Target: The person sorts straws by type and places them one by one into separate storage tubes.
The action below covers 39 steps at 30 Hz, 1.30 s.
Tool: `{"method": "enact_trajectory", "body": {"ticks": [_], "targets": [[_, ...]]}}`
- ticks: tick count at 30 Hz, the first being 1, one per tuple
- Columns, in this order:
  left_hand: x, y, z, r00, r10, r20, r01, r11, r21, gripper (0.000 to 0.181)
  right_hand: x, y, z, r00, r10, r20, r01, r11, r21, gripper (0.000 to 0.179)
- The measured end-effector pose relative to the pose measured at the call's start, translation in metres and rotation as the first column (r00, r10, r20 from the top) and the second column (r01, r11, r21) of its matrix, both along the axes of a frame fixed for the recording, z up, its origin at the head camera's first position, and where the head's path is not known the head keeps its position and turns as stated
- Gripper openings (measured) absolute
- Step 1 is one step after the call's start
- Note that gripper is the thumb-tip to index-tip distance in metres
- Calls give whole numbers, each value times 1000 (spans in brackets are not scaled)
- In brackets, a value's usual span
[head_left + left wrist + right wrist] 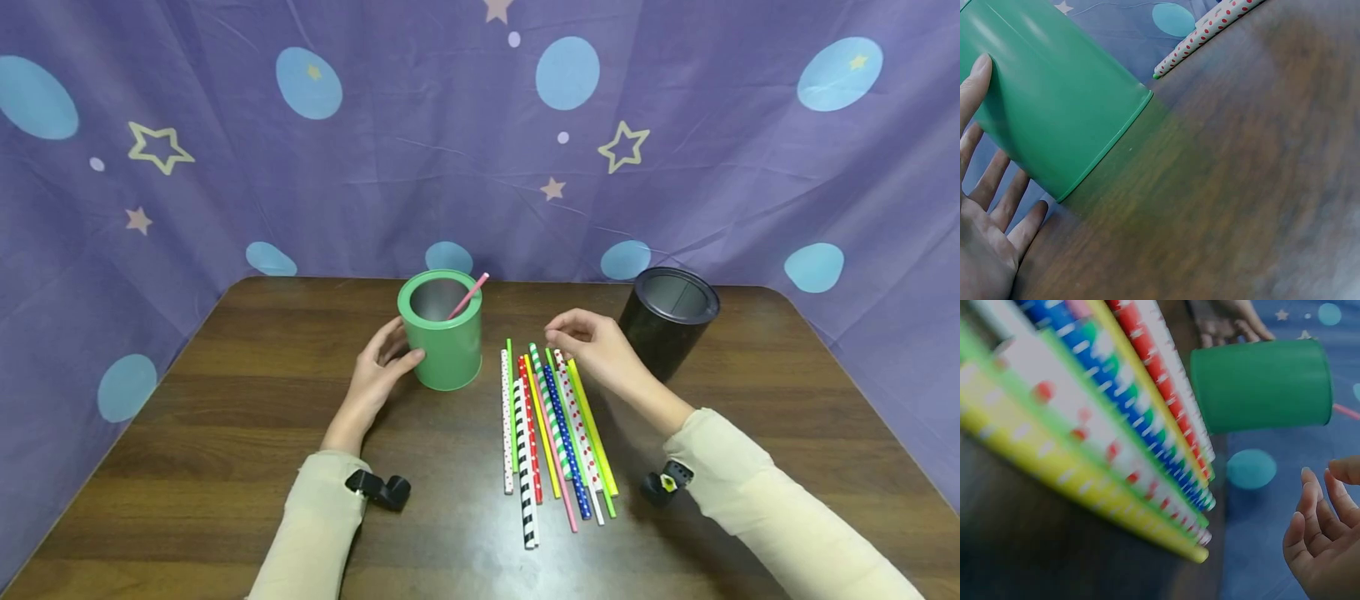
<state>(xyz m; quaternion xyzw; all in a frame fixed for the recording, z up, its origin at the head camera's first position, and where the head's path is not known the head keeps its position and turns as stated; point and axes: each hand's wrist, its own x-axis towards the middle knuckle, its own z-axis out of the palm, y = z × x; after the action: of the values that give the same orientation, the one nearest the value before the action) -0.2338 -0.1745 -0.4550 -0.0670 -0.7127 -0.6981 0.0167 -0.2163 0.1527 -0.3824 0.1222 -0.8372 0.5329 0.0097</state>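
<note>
A green can (450,354) stands upright on the table with a pink straw (468,296) leaning out of its top. My left hand (377,367) holds the can's left side; in the left wrist view the thumb (979,78) lies on the wall and the fingers spread round behind. To the right, a row of patterned paper straws (558,433) lies side by side on the wood. Above their far ends hovers my right hand (588,342), its fingers loosely bent and nothing between them, as the right wrist view also shows.
A black can (667,325) stands behind the right forearm, close to that hand. The brown wooden table (247,375) ends at a purple curtain (420,150) with stars and blue ovals. Both wrists wear black straps with small devices.
</note>
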Motion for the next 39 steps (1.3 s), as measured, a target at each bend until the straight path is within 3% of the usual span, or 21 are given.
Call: {"method": "enact_trajectory", "body": {"ticks": [7,18,23,30,39], "targets": [[0,0,0,1000,1,4,0,1000,-3,65,2,22,-21,999,-34,24,31,993,114,16],[0,0,-2,1000,6,0,-6,1000,4,64,2,40,-43,999,0,40,-11,964,266,12],[0,-1,-1,1000,5,-3,-5,1000,0,65,11,44,-46,999,30,18,-34,944,327,6],[-1,-1,0,1000,1,-8,-1,1000,-10,65,28,49,-48,997,62,48,-75,935,346,4],[0,-1,0,1000,2,-7,-2,1000,-8,64,40,49,-51,995,101,24,-103,923,371,6]]}}
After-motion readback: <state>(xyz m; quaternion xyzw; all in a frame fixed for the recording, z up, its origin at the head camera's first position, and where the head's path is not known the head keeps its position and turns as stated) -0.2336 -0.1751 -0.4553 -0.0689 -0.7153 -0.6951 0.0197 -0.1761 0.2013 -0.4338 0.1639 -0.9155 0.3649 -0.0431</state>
